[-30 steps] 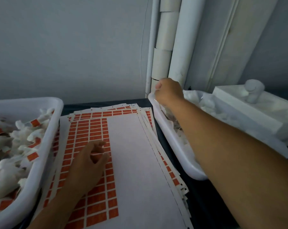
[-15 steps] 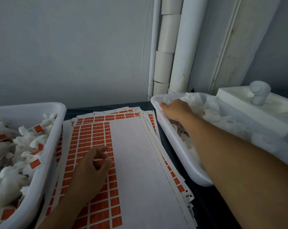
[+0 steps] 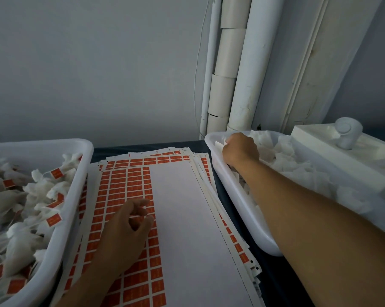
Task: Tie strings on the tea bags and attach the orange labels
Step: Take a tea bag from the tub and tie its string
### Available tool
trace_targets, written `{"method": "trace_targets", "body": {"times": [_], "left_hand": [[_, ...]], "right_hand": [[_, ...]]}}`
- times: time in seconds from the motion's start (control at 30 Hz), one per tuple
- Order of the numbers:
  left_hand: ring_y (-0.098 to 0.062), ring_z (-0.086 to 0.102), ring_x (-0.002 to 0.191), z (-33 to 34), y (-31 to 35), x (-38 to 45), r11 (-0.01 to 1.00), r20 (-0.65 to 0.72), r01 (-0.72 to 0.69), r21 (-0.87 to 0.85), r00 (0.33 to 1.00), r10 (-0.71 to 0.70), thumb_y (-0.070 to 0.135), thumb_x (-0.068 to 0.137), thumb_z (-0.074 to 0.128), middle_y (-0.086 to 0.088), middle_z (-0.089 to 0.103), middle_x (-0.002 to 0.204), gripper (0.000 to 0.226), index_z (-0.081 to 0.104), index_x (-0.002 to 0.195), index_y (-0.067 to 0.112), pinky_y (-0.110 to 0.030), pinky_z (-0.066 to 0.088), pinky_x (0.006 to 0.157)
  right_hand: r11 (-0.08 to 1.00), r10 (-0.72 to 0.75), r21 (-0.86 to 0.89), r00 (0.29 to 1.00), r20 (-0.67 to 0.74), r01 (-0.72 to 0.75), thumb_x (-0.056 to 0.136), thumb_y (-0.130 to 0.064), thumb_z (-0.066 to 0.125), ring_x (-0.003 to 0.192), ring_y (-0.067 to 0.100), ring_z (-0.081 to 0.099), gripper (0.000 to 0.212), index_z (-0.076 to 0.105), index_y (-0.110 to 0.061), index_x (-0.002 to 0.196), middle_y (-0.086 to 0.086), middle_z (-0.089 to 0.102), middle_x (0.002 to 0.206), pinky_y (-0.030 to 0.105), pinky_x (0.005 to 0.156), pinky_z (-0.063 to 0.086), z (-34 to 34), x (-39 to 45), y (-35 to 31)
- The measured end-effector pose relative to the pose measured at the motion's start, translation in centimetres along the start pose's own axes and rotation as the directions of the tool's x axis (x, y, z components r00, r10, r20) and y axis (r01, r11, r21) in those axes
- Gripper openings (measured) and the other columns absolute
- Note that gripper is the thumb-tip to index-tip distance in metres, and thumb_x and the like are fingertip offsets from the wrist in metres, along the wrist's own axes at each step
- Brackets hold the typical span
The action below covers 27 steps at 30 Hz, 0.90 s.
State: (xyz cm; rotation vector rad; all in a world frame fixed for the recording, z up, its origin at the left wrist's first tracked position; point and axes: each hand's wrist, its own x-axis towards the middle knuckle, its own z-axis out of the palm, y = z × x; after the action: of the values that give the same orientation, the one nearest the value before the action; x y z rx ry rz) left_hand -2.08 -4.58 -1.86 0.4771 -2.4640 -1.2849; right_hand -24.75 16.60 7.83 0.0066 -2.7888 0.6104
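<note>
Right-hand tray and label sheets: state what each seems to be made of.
Right-hand tray: probably moulded plastic, white and smooth, going by its rounded rim and soft sheen. Label sheets: apparently matte paper, thin and stacked, with orange stickers and dashed perforations along one edge.

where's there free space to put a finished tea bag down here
The blank white strip of the top label sheet, between the left hand and the right tray. Both trays are crowded, the left tray with labelled bags.
</note>
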Motion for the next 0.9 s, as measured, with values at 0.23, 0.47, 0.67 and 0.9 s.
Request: {"method": "trace_targets", "body": {"times": [0.23,0.47,0.67,0.9], "left_hand": [[-0.001,0.062,0.084,0.0,0.1,0.1,1.0,-0.006,-0.009,-0.001,1.0,0.009,0.027,0.096,0.067,0.023,0.058,0.101,0.031,0.052,0.119,0.042,-0.009,0.045,0.058],[-0.001,0.061,0.091,-0.5,0.9,-0.3,0.987,-0.09,-0.03,-0.161,0.996,0.016,0.044,0.095,0.06,0.026,0.058,0.105,0.021,0.056,0.115,0.04,-0.009,0.043,0.064],[-0.012,0.068,0.104,-2.1,1.5,-0.5,0.848,-0.304,-0.031,-0.53,0.94,-0.156,0.07,0.088,0.041,0.013,0.063,0.12,0.047,0.046,0.129,0.047,-0.041,0.058,0.089],[-0.017,0.072,0.101,-2.2,0.6,0.7,0.721,-0.054,0.186,-0.668,0.953,-0.296,0.057,0.098,0.051,-0.002,0.071,0.12,0.043,0.058,0.133,0.033,-0.044,0.06,0.092]], "right_hand": [[0.959,-0.053,0.252,0.957,-0.286,0.129,0.106,-0.022,0.05,0.099,0.024,0.065,0.023,0.071,-0.016,0.114,0.004,0.068,0.113,0.036,0.077,0.055,-2.0,-0.3,-2.8],[0.754,-0.304,0.464,0.873,-0.382,0.465,0.103,-0.026,0.054,0.083,0.011,0.063,0.022,0.075,-0.018,0.101,-0.003,0.071,0.096,0.026,0.069,0.053,-2.6,-4.5,-10.6],[0.595,-0.556,0.782,0.798,0.231,0.188,0.1,-0.033,0.063,0.098,0.005,0.065,0.026,0.071,-0.028,0.125,-0.014,0.07,0.115,0.023,0.081,0.058,3.0,-10.6,-11.7],[0.488,-0.614,0.871,0.688,0.387,-0.053,0.094,-0.049,0.067,0.114,0.007,0.062,0.026,0.067,-0.052,0.119,-0.032,0.066,0.114,0.027,0.085,0.062,6.2,-14.6,-9.5]]}}
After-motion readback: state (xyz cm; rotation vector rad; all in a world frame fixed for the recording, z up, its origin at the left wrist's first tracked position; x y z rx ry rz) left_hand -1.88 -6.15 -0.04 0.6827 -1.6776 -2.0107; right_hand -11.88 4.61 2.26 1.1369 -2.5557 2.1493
